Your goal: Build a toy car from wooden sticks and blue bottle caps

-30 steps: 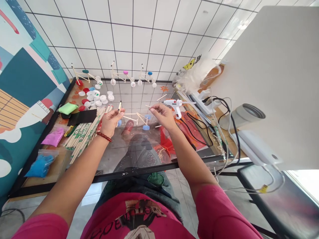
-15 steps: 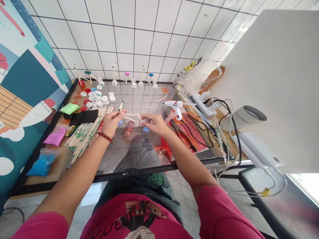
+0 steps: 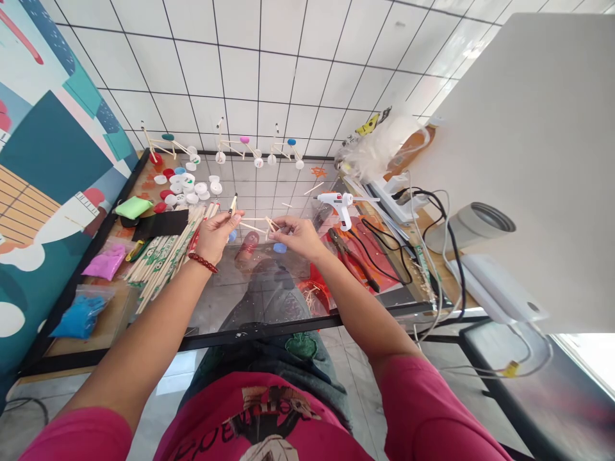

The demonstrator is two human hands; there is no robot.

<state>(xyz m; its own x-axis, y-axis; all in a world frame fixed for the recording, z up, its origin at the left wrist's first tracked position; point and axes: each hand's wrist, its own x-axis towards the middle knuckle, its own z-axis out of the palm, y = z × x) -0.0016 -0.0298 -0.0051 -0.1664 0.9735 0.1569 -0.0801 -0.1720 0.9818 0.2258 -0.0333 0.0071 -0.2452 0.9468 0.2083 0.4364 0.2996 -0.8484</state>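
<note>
The stick frame [image 3: 252, 228] looks like plain matt wood, tabletop [image 3: 216, 307] is super glossy, glue gun [image 3: 340, 203] smooth plastic, wall tiles [image 3: 278, 38] kinda shiny too.

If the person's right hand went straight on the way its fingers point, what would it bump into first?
The wooden-stick frame, which the right hand seems to be pinching. Beyond that, the left hand looks next in line, though depth is unclear, so it might pass beside it.
</note>
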